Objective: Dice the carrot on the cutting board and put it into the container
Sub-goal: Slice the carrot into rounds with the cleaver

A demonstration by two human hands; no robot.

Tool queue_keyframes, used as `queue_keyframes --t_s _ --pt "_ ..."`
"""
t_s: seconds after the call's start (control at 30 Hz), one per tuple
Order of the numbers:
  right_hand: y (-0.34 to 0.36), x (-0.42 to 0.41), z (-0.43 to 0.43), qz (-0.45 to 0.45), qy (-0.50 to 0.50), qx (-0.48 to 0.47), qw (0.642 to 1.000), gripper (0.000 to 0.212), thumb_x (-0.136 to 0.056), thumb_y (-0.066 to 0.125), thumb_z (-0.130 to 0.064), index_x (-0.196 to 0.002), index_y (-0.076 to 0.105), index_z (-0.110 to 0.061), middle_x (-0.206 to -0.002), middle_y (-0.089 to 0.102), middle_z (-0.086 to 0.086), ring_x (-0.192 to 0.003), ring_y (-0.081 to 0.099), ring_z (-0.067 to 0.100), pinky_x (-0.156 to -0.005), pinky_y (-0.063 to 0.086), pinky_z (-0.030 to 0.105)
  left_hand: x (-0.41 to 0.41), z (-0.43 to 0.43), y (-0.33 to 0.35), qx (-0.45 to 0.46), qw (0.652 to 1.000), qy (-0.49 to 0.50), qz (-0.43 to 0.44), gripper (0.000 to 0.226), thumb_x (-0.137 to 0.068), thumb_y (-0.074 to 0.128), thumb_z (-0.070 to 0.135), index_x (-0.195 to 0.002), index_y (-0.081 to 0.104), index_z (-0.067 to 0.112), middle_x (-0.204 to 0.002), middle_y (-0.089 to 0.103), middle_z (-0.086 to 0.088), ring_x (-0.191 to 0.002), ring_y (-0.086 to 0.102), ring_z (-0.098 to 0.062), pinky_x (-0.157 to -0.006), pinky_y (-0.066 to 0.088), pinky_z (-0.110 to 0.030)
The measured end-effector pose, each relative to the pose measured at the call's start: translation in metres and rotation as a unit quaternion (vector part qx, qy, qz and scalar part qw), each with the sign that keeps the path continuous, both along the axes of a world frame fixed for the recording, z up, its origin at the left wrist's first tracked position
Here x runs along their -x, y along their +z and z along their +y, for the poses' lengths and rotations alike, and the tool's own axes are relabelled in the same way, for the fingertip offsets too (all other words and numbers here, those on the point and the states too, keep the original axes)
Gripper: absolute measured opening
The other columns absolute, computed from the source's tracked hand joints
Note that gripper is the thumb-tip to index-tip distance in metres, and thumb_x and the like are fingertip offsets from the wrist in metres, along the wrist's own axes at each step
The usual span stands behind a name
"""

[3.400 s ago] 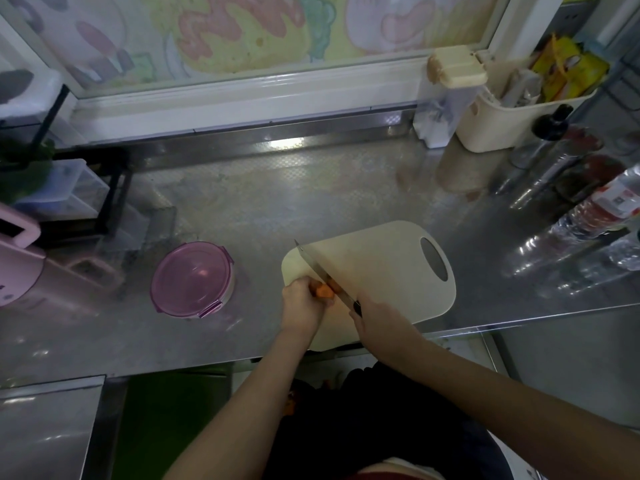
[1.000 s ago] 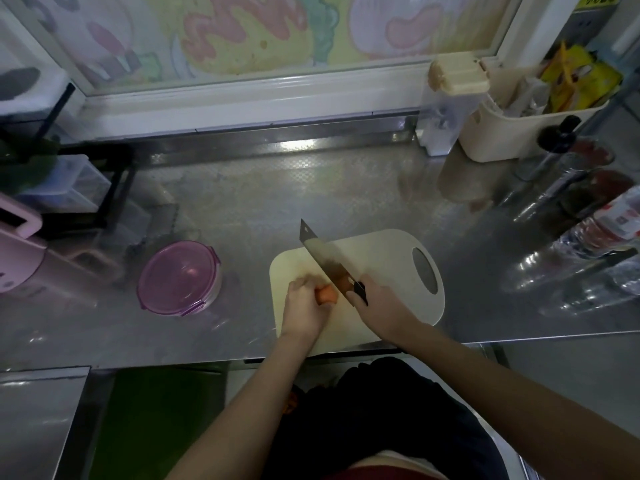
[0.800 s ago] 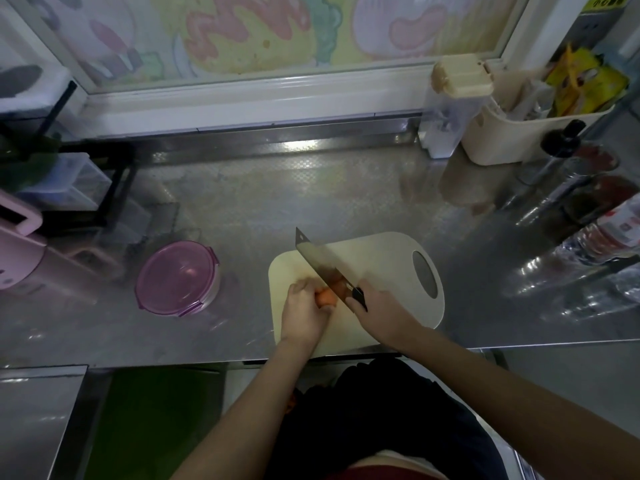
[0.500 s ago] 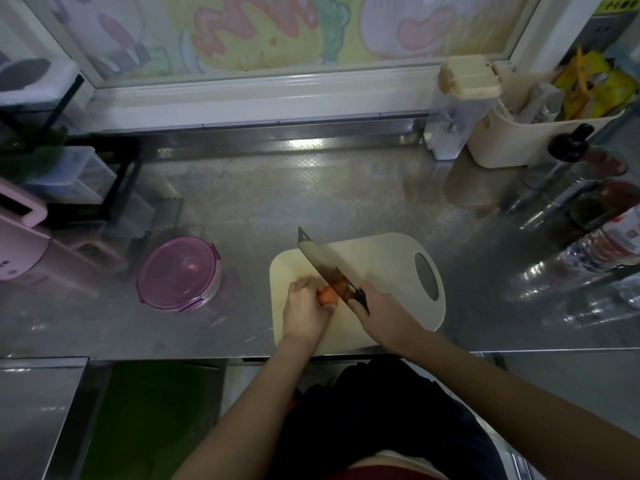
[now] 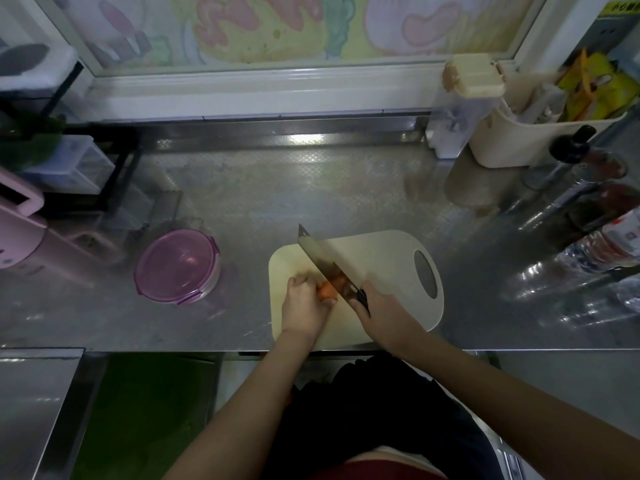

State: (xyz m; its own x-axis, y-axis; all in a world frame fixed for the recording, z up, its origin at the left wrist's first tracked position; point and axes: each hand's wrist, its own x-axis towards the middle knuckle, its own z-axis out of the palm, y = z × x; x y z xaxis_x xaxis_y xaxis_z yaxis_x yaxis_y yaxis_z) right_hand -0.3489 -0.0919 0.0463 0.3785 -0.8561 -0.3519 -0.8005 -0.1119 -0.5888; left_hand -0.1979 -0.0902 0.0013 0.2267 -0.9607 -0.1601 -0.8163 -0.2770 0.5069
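The left forearm (image 5: 242,393) and right forearm (image 5: 502,386) are bare. At six o'clock sits a black garment (image 5: 374,410). A red band (image 5: 381,472) edges it below.

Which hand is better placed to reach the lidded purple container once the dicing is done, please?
Probably the left hand: the purple container sits on its side of the cutting board, while the right hand grips the knife.

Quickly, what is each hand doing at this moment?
Left hand: fingers curled on the carrot, holding it on the cutting board.
Right hand: closed around the knife handle.
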Motion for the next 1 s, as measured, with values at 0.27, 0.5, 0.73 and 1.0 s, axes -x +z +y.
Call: queue_keyframes --t_s 0.27,0.5,0.73,1.0 --pt "0.003 -0.001 -0.004 -0.008 -0.004 -0.020 1.000 0.013 -0.099 0.041 -0.028 -0.094 0.035 -0.018 -0.082 0.051 0.005 -0.082 0.057 0.027 -0.067 0.034 0.028 -0.007 0.010 0.001 0.023 0.999 -0.031 0.033 0.034 -0.082 0.065 0.021 -0.115 0.058 0.016 -0.118 0.054 -0.003 -0.109 0.043 -0.020 -0.092 0.034 -0.023" --pt "0.007 -0.002 -0.007 0.005 0.000 -0.027 1.000 0.021 -0.099 0.041 -0.027 -0.104 0.045 -0.007 -0.095 0.061 0.017 -0.089 0.059 0.031 -0.073 0.040 0.034 -0.008 0.007 0.004 0.018 0.999 -0.017 0.035 0.026 -0.080 0.069 0.019 -0.104 0.061 0.014 -0.110 0.059 -0.003 -0.103 0.045 -0.020 -0.082 0.031 -0.019" --pt "0.006 0.002 -0.007 0.017 0.015 -0.037 0.999 0.017 -0.099 0.040 -0.028 -0.097 0.042 -0.011 -0.092 0.059 0.014 -0.086 0.058 0.029 -0.074 0.041 0.036 -0.009 0.004 0.005 0.019 0.999 -0.019 0.028 0.021 -0.079 0.069 0.019 -0.099 0.063 0.013 -0.108 0.059 -0.004 -0.102 0.046 -0.021 -0.083 0.033 -0.021" --pt "-0.002 -0.017 -0.022 0.004 0.011 -0.056 0.998 0.022 -0.100 0.040 -0.026 -0.104 0.048 -0.005 -0.096 0.060 0.017 -0.084 0.054 0.028 -0.069 0.033 0.030 -0.009 0.003 0.005 0.012 0.999 -0.023 0.021 0.022 -0.078 0.069 0.019 -0.098 0.064 0.009 -0.106 0.060 -0.007 -0.102 0.047 -0.022 -0.082 0.032 -0.021"
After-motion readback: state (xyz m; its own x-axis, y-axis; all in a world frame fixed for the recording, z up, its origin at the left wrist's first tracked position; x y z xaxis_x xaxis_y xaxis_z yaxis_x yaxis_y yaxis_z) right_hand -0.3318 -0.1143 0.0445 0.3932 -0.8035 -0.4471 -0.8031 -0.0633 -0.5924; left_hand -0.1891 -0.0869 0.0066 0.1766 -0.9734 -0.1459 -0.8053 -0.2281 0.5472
